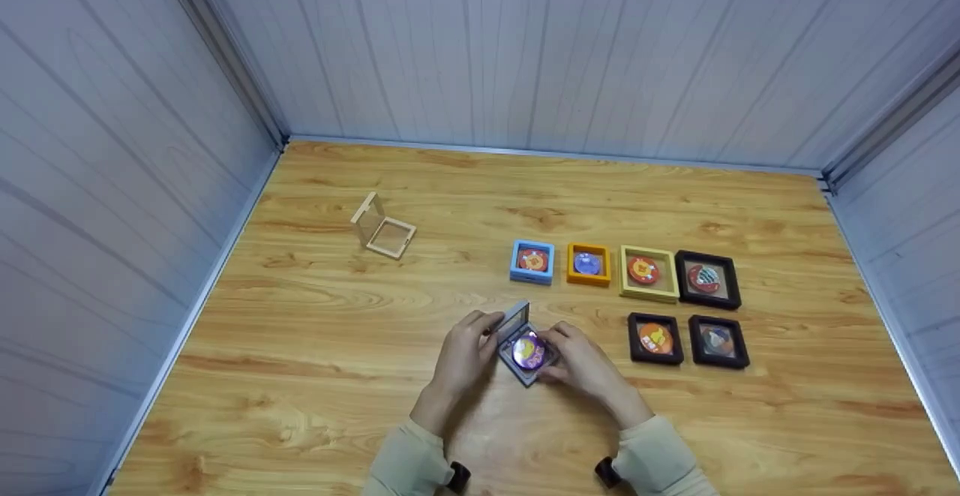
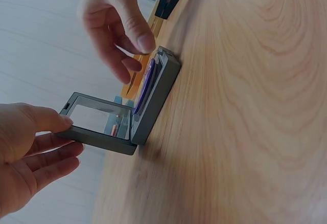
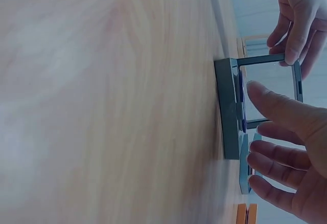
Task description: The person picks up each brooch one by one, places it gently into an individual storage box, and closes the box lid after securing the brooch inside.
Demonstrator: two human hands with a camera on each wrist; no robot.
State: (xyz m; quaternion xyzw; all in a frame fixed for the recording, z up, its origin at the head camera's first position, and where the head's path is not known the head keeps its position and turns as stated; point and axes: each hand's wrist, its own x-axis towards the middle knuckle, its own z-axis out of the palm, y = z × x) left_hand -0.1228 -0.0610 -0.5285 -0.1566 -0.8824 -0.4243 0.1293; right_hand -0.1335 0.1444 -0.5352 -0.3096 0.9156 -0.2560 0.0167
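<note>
A small grey display case [image 1: 517, 374] stands open on the table, its lid tilted up on the hinge. Inside its base lies a round purple badge [image 1: 529, 351] with a yellow figure. My left hand [image 1: 466, 352] pinches the edge of the clear-windowed lid [image 2: 97, 119] between thumb and fingers. Close over the base and badge is my right hand [image 1: 585, 365], its fingers loosely bent and apart. In the right wrist view, the right thumb [image 3: 276, 104] lies in front of the badge with nothing pinched; whether it touches the badge I cannot tell.
Behind stand a blue case [image 1: 532, 278], an orange case [image 1: 589, 280] and a yellow case [image 1: 649, 293], each holding a badge. Several black cases [image 1: 709, 302] with badges sit at the right. A beige case [image 1: 390, 254] stands open at the back left. Panel walls [image 1: 525, 53] enclose the table.
</note>
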